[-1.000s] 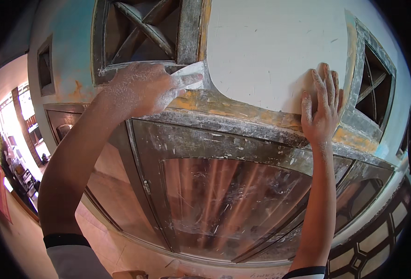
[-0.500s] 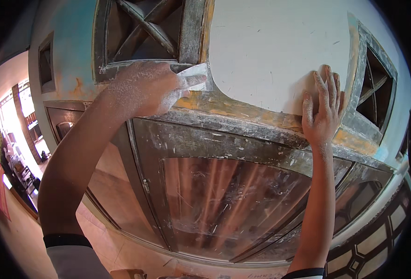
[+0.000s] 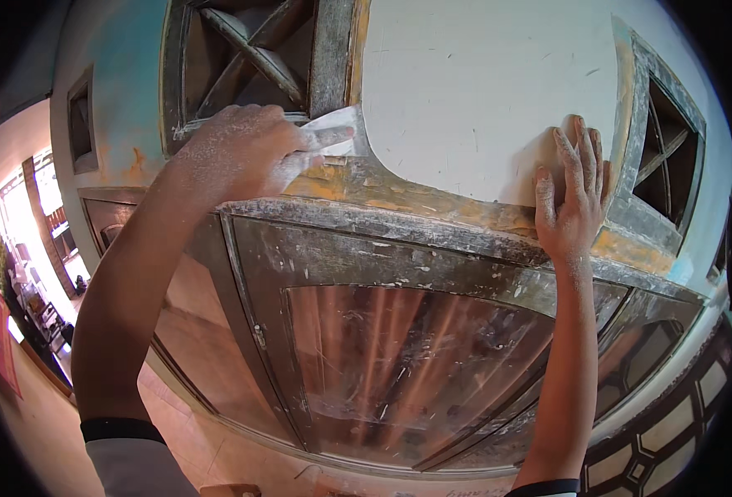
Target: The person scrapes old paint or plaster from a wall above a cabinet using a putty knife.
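Fine white dust coats my left hand (image 3: 254, 153), which is closed on a pale, dusty sheet of sandpaper (image 3: 345, 124). Its index finger lies stretched along the sheet, against the wooden trim at the lower right corner of a vent frame (image 3: 331, 58). The sheet's edge is by the curved corner of the white panel (image 3: 482, 99). My right hand (image 3: 574, 195) rests open on the panel's lower right part, fingers pointing up and dust on them. The grip's underside is hidden.
Below the hands runs a worn wooden ledge (image 3: 382, 228) over a door with a glass pane (image 3: 415, 356). A second vent frame (image 3: 668, 157) with crossed bars is at right. A bright doorway (image 3: 47, 186) opens at far left.
My left hand has shifted slightly left with the sandpaper, while the view has also moved a little. My right hand stays in place on the panel.
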Demonstrator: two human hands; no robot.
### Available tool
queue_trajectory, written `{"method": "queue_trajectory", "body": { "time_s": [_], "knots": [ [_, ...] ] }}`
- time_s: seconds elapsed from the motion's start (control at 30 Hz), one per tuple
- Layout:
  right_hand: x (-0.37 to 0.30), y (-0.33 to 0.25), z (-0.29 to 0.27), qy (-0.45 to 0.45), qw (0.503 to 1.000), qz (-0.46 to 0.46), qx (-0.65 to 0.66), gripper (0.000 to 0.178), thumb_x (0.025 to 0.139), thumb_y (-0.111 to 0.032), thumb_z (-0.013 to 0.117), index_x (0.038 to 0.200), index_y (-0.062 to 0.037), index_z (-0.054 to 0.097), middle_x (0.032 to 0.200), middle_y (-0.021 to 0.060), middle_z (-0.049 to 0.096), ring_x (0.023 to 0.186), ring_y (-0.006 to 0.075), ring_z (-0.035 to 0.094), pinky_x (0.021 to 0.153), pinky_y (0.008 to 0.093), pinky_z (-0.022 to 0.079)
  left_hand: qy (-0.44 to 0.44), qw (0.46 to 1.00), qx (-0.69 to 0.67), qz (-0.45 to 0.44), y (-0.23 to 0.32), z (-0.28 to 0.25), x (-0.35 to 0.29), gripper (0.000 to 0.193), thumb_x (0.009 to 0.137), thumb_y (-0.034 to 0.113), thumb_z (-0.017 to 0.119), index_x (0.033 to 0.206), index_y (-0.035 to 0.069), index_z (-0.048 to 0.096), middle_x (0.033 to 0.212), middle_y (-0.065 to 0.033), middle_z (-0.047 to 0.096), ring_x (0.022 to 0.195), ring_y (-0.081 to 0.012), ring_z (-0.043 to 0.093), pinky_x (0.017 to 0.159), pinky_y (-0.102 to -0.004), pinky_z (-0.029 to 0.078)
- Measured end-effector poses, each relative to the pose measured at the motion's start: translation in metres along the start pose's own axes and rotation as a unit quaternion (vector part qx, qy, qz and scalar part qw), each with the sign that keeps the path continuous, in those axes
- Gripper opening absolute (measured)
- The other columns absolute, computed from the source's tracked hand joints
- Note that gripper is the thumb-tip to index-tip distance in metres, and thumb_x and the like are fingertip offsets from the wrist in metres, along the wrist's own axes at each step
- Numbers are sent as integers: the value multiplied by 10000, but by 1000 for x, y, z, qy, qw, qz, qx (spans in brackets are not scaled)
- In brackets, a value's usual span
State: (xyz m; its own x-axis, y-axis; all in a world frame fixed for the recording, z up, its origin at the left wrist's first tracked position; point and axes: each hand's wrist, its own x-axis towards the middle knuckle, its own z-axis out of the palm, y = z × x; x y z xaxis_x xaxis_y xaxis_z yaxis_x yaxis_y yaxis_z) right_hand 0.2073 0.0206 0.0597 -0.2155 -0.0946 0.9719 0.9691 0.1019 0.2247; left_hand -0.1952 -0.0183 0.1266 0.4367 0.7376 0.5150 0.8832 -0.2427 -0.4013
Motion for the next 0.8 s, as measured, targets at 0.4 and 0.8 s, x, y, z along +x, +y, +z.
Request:
{"method": "queue_trajectory", "body": {
  "time_s": [0.4, 0.8],
  "knots": [
    [-1, 1, 1, -1, 1000, -2, -3, 532, 979, -257, 653, 1505, -260, 575, 1665, 41, 441, 1572, 312, 337, 1286, 560, 183, 75, 996, 25, 40, -11, 4, 11, 304, 1014, 365, 657, 1282, 269, 763, 842, -206, 707, 845, -401, 690, 825, -512, 551],
    [-3, 2, -1, -4, 1000, -1, -6, 526, 977, -269, 661, 1496, -258, 582, 1653, 45, 458, 1567, 312, 349, 1284, 553, 193, 62, 996, 35, 50, -24, -5, 21, 233, 932, 280, 754, 1150, 224, 813, 892, -175, 677, 903, -357, 696, 871, -478, 556]
  ]
}}
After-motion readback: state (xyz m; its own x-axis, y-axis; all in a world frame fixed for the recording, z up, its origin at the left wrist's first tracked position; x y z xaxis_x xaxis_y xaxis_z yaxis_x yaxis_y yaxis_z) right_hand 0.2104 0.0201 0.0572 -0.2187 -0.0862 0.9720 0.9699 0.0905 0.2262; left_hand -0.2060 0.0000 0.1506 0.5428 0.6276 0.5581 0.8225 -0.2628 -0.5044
